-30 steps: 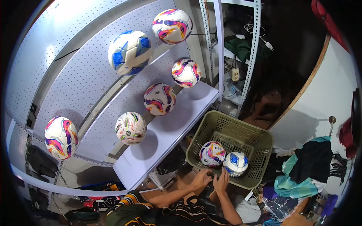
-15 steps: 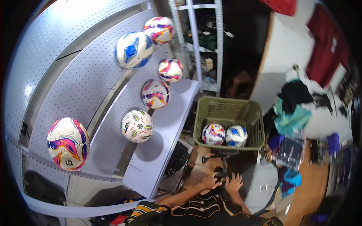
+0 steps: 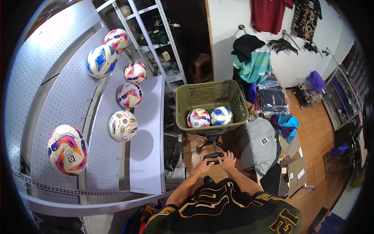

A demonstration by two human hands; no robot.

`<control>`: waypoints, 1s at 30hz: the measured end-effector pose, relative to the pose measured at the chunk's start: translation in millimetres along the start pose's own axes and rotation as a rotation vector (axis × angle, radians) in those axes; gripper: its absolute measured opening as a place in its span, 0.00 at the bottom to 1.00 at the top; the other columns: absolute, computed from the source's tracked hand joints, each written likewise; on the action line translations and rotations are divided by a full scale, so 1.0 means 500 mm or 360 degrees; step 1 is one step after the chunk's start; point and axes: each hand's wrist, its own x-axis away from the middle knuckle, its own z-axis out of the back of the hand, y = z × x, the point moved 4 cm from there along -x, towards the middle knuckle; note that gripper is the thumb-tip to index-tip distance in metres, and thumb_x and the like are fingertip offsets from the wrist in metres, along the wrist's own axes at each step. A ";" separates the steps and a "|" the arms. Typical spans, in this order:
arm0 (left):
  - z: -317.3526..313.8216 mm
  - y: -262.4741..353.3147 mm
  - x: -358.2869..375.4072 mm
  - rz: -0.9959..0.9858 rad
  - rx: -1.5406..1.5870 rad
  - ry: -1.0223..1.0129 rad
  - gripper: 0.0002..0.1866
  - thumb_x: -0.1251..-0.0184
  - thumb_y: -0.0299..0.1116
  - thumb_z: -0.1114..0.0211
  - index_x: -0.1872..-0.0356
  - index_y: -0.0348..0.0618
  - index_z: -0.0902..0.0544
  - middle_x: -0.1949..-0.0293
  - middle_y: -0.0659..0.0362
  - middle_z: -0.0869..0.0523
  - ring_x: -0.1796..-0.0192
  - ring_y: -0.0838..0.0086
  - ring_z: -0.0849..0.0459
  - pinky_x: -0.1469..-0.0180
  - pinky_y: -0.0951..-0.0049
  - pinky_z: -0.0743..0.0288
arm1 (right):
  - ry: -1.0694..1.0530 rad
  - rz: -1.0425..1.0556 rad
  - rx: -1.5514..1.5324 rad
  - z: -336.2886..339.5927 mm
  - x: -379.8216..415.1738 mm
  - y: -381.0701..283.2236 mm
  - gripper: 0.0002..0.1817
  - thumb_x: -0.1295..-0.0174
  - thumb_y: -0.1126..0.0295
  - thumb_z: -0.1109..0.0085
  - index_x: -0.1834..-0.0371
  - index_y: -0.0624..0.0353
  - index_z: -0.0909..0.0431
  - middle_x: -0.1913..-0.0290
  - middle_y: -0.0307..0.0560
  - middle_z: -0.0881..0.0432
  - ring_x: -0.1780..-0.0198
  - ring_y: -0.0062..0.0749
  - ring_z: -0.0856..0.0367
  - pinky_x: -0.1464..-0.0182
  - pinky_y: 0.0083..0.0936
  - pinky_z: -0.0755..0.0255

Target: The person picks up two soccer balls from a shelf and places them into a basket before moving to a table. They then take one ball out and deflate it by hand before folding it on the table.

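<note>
In the head view my left hand (image 3: 203, 166) is closed on the left side of a black handle (image 3: 213, 155). My right hand (image 3: 228, 160) rests against the handle's right side, its fingers stretched out and apart. From the handle a stem runs forward to a dark wheeled frame (image 3: 212, 139) under an olive-green plastic basket (image 3: 180, 102). Inside the basket, side by side, lie a white ball with pink and orange pattern (image 3: 198, 118) and a white-and-blue ball (image 3: 221, 116).
To the left, a pegboard shelf unit (image 3: 150, 167) carries several patterned footballs, including a blue-and-white one (image 3: 101, 61). A grey bag (image 3: 257, 144) and cardboard (image 3: 297, 177) lie on the right. Behind stand a metal rack (image 3: 171, 43), a brown stool (image 3: 201, 64) and piled clothes (image 3: 251, 58).
My view has swung to the right, so the shelf and basket appear further left. Both hands stay at the handle, and the two balls remain in the basket.
</note>
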 end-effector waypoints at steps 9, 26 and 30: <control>-0.093 0.049 0.219 0.0122 -0.0038 0.0010 0.54 0.47 0.71 0.25 0.31 0.34 0.26 0.26 0.32 0.38 0.23 0.39 0.37 0.23 0.52 0.36 | -0.0324 0.0354 0.0026 0.013 0.222 0.089 0.44 0.37 0.30 0.39 0.39 0.64 0.22 0.19 0.73 0.43 0.17 0.67 0.50 0.24 0.63 0.40; -0.344 0.076 0.634 0.0597 -0.0031 -0.0079 0.55 0.54 0.70 0.19 0.33 0.41 0.31 0.28 0.29 0.37 0.25 0.35 0.33 0.25 0.44 0.33 | -0.0491 0.0438 0.0029 -0.051 0.666 0.214 0.50 0.39 0.31 0.35 0.32 0.70 0.27 0.18 0.75 0.48 0.19 0.72 0.49 0.25 0.62 0.36; -0.396 0.064 0.713 0.0583 0.0074 -0.0101 0.55 0.53 0.66 0.17 0.32 0.40 0.32 0.28 0.29 0.37 0.25 0.36 0.33 0.26 0.46 0.32 | -0.0424 0.0514 0.0012 -0.089 0.752 0.250 0.56 0.41 0.38 0.28 0.20 0.66 0.43 0.15 0.65 0.52 0.16 0.67 0.53 0.26 0.67 0.36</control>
